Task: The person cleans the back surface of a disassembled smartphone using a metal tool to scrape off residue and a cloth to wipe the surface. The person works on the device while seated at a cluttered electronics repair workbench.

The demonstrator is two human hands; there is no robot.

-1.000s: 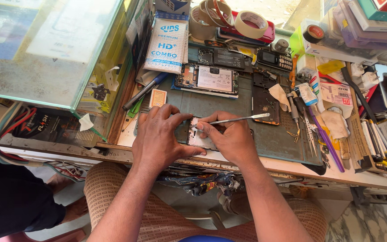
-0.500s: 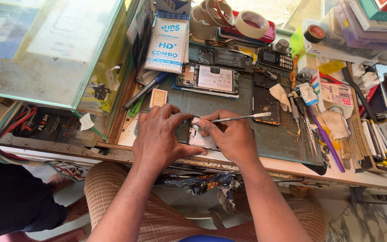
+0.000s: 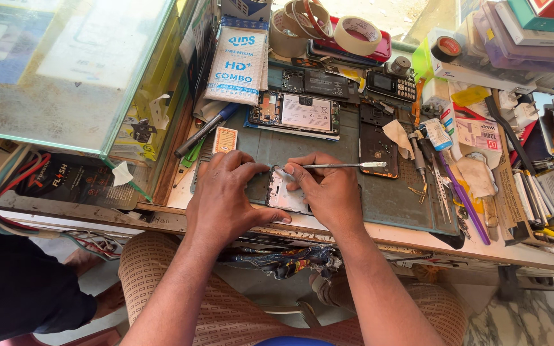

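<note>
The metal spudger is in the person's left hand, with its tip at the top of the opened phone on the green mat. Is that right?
Not quite. The head view shows the metal spudger in the right hand; the left hand steadies the opened phone. The rest holds: its tip is at the phone's top, on the green mat.

A cluttered wooden workbench (image 3: 418, 240) carries a green work mat (image 3: 392, 202).

Phone repair stall, opened phones (image 3: 302, 114), tape rolls (image 3: 360, 33)
</note>
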